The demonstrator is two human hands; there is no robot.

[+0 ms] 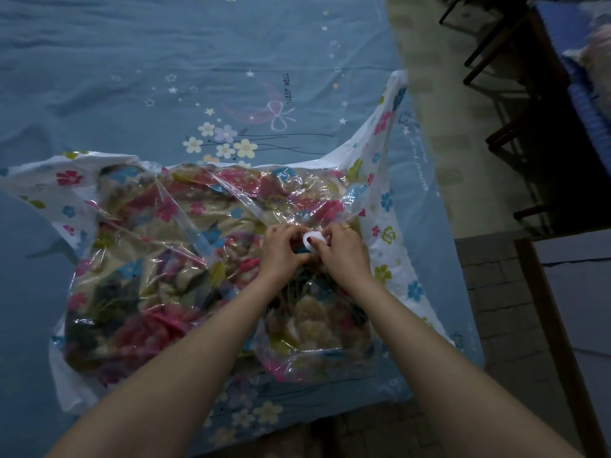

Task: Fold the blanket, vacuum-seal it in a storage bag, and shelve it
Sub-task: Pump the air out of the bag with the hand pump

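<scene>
A clear storage bag [185, 226] with flower-printed white edges lies on a blue bedsheet [99, 77], holding a folded floral blanket [158, 292] in pink, tan and blue. The left hand [281, 249] and right hand [344, 252] pinch the bag's white round valve cap [314, 241] between them.

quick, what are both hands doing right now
Left hand: fingers curled, pinching the round white plastic valve cap on the clear floral storage bag.
Right hand: also pinching that cap.

Floral blanket [158, 259] inside storage bag [380, 180]
</scene>
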